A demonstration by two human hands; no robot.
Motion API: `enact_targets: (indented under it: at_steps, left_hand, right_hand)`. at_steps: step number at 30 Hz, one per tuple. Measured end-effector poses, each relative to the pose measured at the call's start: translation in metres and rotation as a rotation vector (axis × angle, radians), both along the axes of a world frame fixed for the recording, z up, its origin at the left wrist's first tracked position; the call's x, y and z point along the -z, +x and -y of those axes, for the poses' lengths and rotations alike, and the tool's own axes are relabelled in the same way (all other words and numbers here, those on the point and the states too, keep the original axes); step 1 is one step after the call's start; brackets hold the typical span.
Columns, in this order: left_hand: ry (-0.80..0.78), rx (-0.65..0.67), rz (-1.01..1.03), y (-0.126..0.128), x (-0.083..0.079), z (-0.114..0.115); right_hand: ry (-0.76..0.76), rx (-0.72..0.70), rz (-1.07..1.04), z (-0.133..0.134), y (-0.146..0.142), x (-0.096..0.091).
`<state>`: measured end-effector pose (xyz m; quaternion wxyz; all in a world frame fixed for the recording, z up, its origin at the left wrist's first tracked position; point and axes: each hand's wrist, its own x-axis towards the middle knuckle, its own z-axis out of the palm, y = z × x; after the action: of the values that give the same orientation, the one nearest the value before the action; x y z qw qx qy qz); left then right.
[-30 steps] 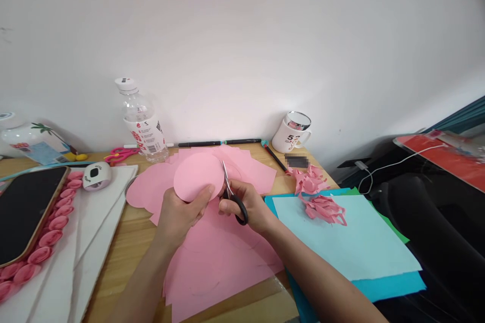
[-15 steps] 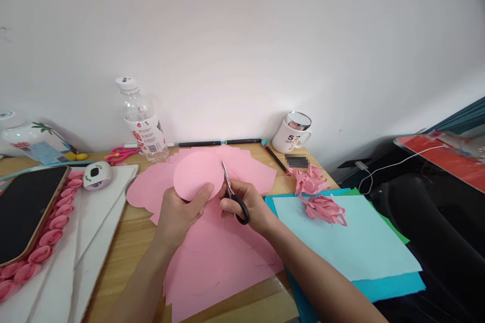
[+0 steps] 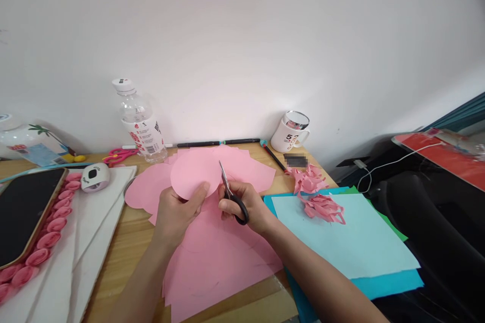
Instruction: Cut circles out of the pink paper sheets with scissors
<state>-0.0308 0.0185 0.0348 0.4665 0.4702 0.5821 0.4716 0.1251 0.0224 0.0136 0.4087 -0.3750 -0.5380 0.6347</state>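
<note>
My left hand [image 3: 177,216] is closed on the lower edge of a pink paper circle [image 3: 194,174], holding it up above the desk. Gripped in my right hand [image 3: 246,205] is a pair of black-handled scissors [image 3: 230,194], whose blades point up along the circle's right edge. Under both hands lie large pink paper sheets [image 3: 220,257] on the wooden desk [image 3: 125,242].
A water bottle [image 3: 138,121], white mug [image 3: 291,132], black pens [image 3: 220,142] and pink scissors [image 3: 117,155] stand at the back. Left: a phone [image 3: 22,209], pink paper rolls [image 3: 53,222], a white punch [image 3: 94,176], white board [image 3: 87,232]. Right: pink scraps [image 3: 318,197] on light blue paper [image 3: 348,237], then a black chair [image 3: 435,232].
The view has shifted slightly. The circle and scissors sit a little further left and the blades have closed a bit along the circle's edge.
</note>
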Motion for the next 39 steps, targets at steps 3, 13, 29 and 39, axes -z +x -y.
enact_targets:
  at_steps: [3,13,29,39]
  left_hand:
    - [0.013,0.004,0.017,-0.001,0.002,0.0]
    - [0.132,0.005,-0.084,-0.003,0.003,0.0]
    - [0.21,-0.529,0.459,-0.009,0.002,-0.015]
    - [0.173,-0.598,0.601,-0.02,0.009,-0.024]
  right_hand:
    - [0.003,-0.001,0.005,0.0,0.0,0.0]
    - [0.023,-0.005,0.013,-0.002,0.001,0.0]
    - [0.185,0.564,-0.113,0.0,-0.006,0.0]
    - [0.269,0.753,0.004,0.001,-0.006,-0.004]
